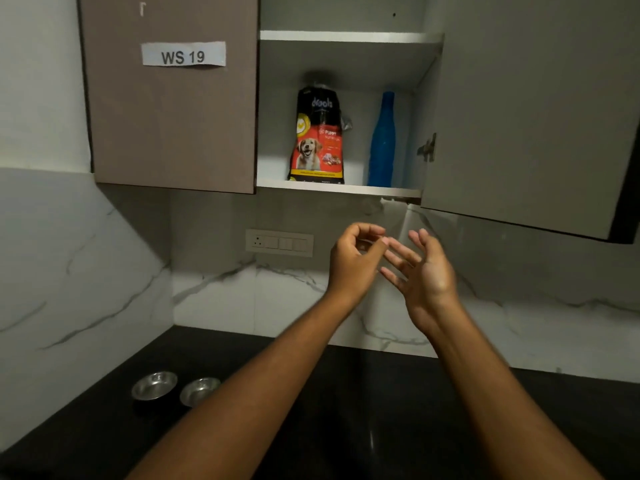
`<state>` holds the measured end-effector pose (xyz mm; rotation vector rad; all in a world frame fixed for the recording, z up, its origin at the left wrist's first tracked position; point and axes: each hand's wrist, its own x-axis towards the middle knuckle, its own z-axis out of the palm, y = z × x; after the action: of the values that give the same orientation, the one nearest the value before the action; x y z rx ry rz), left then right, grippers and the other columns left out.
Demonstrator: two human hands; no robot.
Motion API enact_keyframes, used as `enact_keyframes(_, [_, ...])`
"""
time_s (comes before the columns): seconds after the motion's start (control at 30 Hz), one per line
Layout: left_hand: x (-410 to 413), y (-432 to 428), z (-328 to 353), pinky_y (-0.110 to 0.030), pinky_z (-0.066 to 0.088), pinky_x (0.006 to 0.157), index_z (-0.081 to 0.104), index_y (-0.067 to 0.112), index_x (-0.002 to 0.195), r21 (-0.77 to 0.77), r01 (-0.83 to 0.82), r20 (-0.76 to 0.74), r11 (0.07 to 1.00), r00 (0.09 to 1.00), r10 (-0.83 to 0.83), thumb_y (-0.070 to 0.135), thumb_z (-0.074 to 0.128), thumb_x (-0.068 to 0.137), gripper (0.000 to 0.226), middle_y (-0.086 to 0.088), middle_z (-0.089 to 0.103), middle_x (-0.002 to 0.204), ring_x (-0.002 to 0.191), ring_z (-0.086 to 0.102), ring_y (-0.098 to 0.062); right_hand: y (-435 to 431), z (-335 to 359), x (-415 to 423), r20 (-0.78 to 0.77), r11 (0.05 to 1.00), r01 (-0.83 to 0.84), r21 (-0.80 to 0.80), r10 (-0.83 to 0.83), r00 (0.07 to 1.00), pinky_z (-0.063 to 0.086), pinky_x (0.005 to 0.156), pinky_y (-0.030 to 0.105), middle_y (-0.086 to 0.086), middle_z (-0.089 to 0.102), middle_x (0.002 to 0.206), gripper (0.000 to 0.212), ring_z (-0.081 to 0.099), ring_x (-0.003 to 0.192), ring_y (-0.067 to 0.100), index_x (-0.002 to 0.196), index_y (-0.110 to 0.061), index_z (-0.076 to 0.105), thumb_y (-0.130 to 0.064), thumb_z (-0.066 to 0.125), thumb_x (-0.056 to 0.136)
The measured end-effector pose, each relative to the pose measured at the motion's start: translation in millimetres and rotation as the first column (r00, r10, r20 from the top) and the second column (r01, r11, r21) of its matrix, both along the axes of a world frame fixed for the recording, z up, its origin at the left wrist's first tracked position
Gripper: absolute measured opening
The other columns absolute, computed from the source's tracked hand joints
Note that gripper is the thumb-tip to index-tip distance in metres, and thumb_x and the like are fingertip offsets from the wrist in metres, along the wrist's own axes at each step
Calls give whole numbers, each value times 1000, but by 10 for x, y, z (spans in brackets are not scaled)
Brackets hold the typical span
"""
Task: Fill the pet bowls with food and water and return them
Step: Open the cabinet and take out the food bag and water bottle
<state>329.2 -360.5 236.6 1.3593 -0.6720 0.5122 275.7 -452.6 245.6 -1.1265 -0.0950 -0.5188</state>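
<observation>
Left hand (353,261): fingers curled loosely, thumb near index tip, nothing held. Right hand (424,278): fingers spread, palm turned toward the left hand, empty; its fingertips just beside the left hand's fingers, contact uncertain. Both hands raised below the open wall cabinet (346,188).

Inside the cabinet, lower shelf: dog food bag (317,140) upright, left of centre; blue bottle (382,143) upright to its right, apart from it.

Well below the cabinet, on the black counter (363,393): two empty steel bowls (154,385) side by side, lower left, well apart from both hands.
</observation>
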Motion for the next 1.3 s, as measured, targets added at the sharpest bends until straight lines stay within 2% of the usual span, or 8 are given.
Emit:
enact_keyframes(0.33, [1038,509,371,-43,55,73,65,13,101,84,-180,24,980,984,179,15,66,86,16,1,66,91,83,61,-13,449,317,1132,48,944,89,-317,-77,996,47,100,43,4,63,120,24,60,112,19,122,-24,48,-35,40,102])
enact_keyframes(0.47, [1605,729,691,-46,56,74,64,16,97,112,-225,83,968,973,217,15,67,85,13,2,65,89,83,62,-17,523,597,1698,300,852,253,-459,-120,946,52,74,21,9,67,111,24,65,99,21,109,-13,60,-31,46,101])
enact_keyframes(0.6, [2227,995,1091,-39,56,72,64,12,104,129,-268,126,955,959,252,17,68,85,20,-4,67,98,90,66,-22,513,882,2282,529,656,470,-590,-125,839,54,73,36,9,70,88,27,67,85,24,88,-8,68,-25,51,99])
enact_keyframes(0.77, [2878,1196,1416,-36,55,67,64,10,105,193,-275,182,942,953,241,19,68,85,22,-3,66,91,84,65,-20,497,1166,2962,509,562,520,-643,-194,839,56,75,32,1,68,96,20,64,87,12,96,-11,69,-13,49,95])
enact_keyframes(0.87, [3186,1224,1550,-36,55,74,63,11,102,263,-316,231,912,938,259,13,68,84,19,-5,67,94,86,64,-19,444,1310,3243,488,498,540,-678,-244,838,57,79,37,-4,67,97,19,65,89,14,98,-16,70,-13,53,91])
enact_keyframes(1.03, [3637,1205,1808,-34,50,83,62,10,107,425,-470,333,773,876,349,13,70,81,27,-11,68,103,93,63,-23,333,1620,3635,531,361,593,-720,-263,805,57,76,41,-7,67,92,11,66,80,17,96,-20,68,-20,60,88])
enact_keyframes(1.17, [3889,1145,1962,-29,43,78,53,6,121,489,-493,319,719,869,378,14,72,83,43,-7,60,114,100,56,-20,239,1858,3912,516,320,570,-757,-243,822,57,81,41,-2,62,100,20,64,85,14,107,-12,64,-23,63,90])
enact_keyframes(1.3, [4147,1041,2021,-28,46,83,39,6,132,552,-447,268,704,894,358,14,76,80,65,-5,51,125,107,51,-16,70,1990,4237,488,304,563,-769,-292,823,55,81,34,8,51,127,42,57,108,19,124,-12,53,-24,69,87])
